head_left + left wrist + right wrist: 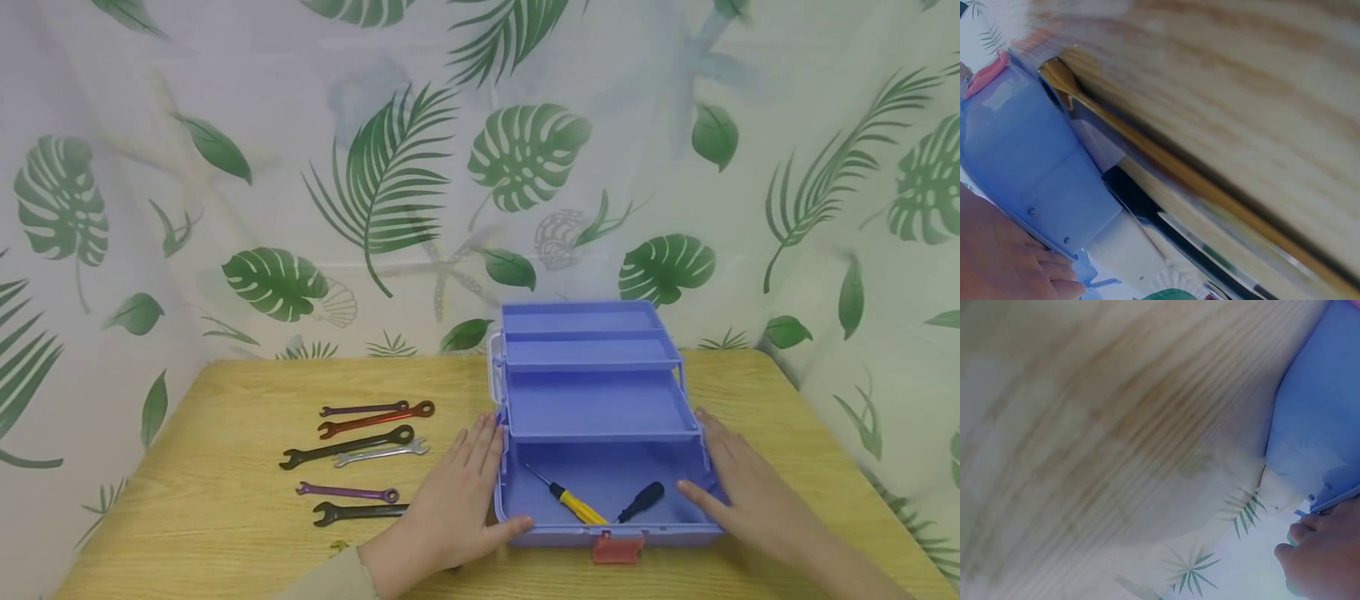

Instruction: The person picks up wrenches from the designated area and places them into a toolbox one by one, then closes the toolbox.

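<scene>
A blue-purple toolbox stands opened on the table, its stepped trays raised toward the back. Against its left side lies my left hand, fingers straight and thumb at the front corner; the left wrist view shows this hand along the upper edge of the wall. My right hand touches the right side, with its thumb reaching over the rim. Inside the bottom compartment lie a yellow-handled screwdriver and a tool with a black handle. A red latch hangs at the front.
Several wrenches lie left of the toolbox, among them a red wrench, a purple wrench and a silver wrench. My left forearm partly covers a gold-coloured wrench. A leaf-patterned cloth hangs behind the wooden table.
</scene>
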{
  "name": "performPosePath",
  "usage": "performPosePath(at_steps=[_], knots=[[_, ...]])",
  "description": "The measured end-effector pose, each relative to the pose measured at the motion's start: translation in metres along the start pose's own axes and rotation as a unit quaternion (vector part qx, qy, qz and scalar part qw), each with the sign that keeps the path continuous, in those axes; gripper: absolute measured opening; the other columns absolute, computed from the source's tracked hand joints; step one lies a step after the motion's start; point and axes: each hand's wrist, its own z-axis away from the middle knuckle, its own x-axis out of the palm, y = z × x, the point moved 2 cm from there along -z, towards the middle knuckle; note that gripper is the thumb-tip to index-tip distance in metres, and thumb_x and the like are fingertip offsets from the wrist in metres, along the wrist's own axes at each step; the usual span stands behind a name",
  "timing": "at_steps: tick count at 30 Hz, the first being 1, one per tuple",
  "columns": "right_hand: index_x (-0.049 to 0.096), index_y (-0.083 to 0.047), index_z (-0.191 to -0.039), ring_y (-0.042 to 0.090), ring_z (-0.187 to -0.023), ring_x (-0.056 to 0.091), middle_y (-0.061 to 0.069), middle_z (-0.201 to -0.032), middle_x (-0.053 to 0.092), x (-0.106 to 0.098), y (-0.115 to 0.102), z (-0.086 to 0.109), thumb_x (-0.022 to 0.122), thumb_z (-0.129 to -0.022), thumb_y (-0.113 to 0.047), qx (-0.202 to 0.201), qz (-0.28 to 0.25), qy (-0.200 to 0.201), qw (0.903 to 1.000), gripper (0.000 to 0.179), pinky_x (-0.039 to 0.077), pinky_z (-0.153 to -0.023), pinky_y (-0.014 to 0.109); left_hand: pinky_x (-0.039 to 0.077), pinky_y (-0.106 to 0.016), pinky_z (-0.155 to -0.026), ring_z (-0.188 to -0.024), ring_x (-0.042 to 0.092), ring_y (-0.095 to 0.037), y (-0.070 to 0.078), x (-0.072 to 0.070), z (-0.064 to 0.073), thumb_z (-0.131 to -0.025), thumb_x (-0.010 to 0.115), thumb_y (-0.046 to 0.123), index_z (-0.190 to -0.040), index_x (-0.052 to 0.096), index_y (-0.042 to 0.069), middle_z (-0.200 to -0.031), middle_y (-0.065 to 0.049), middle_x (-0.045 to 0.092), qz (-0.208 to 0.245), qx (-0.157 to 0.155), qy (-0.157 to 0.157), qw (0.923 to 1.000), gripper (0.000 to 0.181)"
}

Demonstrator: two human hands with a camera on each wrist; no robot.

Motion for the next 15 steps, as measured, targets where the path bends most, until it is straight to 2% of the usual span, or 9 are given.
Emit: performPosePath(at_steps=[2, 3, 6, 9, 15], knots=[[0.011, 0.004, -0.168, 0.056, -0.152, 0.033, 0.033, -0.17, 0.027, 0.0002, -0.0005, -0.0002, 0.066, -0.104, -0.04, 0.001, 0.002, -0.005, 1.0, 0.095, 0.004, -0.136, 0.045, 0.023, -0.045, -0.134, -0.166, 0.015, -0.034, -0.0002, 0.0, 0.0006, -0.1, 0.044, 0.078, -0.168, 0.019, -0.002, -0.177, -0.021, 0.014, -0.002, -0.001, -0.002, 1.0, 0.107], [0.011, 0.004, -0.168, 0.056, -0.153, 0.032, 0.033, -0.17, 0.026, 0.0002, -0.0006, -0.0002, 0.066, -0.104, -0.04, 0.0, 0.004, -0.005, 1.0, 0.095, 0.001, -0.136, 0.042, 0.023, -0.045, -0.134, -0.166, 0.015, -0.034, -0.0004, 0.0002, 0.0007, -0.1, 0.044, 0.078, -0.168, 0.019, -0.001, -0.177, -0.021, 0.013, -0.003, -0.002, -0.003, 1.0, 0.107], [0.013, 0.005, -0.167, 0.052, -0.156, 0.03, 0.033, -0.169, 0.028, 0.0001, -0.0007, -0.0005, 0.066, -0.104, -0.04, -0.012, 0.018, 0.003, 0.9998, 0.094, -0.01, -0.131, 0.024, 0.023, -0.045, -0.134, -0.166, 0.015, -0.034, -0.0005, 0.0002, 0.0013, -0.1, 0.044, 0.078, -0.168, 0.019, -0.001, -0.177, -0.022, 0.014, -0.007, -0.002, -0.002, 1.0, 0.107], [0.017, 0.008, -0.166, 0.049, -0.158, 0.028, 0.034, -0.168, 0.03, -0.0003, -0.0009, -0.0002, 0.066, -0.103, -0.041, -0.021, 0.033, 0.009, 0.9992, 0.094, -0.016, -0.123, 0.012, 0.022, -0.045, -0.134, -0.166, 0.014, -0.033, -0.0004, 0.0005, 0.0016, -0.1, 0.044, 0.078, -0.168, 0.018, -0.002, -0.177, -0.021, 0.013, -0.007, -0.001, 0.0, 1.0, 0.108], [0.016, 0.013, -0.164, 0.051, -0.159, 0.025, 0.036, -0.169, 0.026, 0.0006, -0.0039, 0.0016, 0.066, -0.103, -0.044, -0.001, 0.032, -0.008, 0.9995, 0.097, -0.018, -0.123, 0.014, 0.023, -0.046, -0.134, -0.166, 0.014, -0.035, -0.0001, 0.0012, 0.0013, -0.1, 0.046, 0.077, -0.167, 0.018, -0.003, -0.177, -0.023, 0.014, -0.002, 0.002, 0.007, 1.0, 0.108]])
